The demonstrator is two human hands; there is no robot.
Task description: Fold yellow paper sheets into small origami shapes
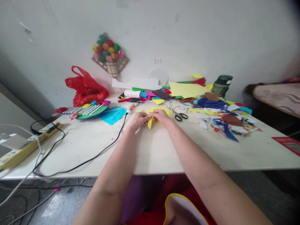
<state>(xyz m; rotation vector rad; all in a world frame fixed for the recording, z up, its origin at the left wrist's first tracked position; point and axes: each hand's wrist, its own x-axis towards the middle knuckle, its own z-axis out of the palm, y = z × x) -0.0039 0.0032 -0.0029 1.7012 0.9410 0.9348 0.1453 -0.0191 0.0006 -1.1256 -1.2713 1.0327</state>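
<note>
Both hands meet over the middle of the white table point(150, 153). My left hand point(138, 120) and my right hand point(161, 117) pinch the same small piece of yellow paper point(150, 122), whose pointed end hangs down between them. More yellow paper point(164, 110) lies flat just behind the hands. Black-handled scissors point(180, 115) rest on the table close to the right of my right hand.
Coloured paper sheets point(186, 89) and scraps point(225, 120) cover the back right. A glue gun point(129, 107) with a black cord point(93, 157), a red plastic bag point(85, 87), a power strip point(25, 145), a green bottle point(221, 84) and a paper flower piece point(109, 54) on the wall surround the area.
</note>
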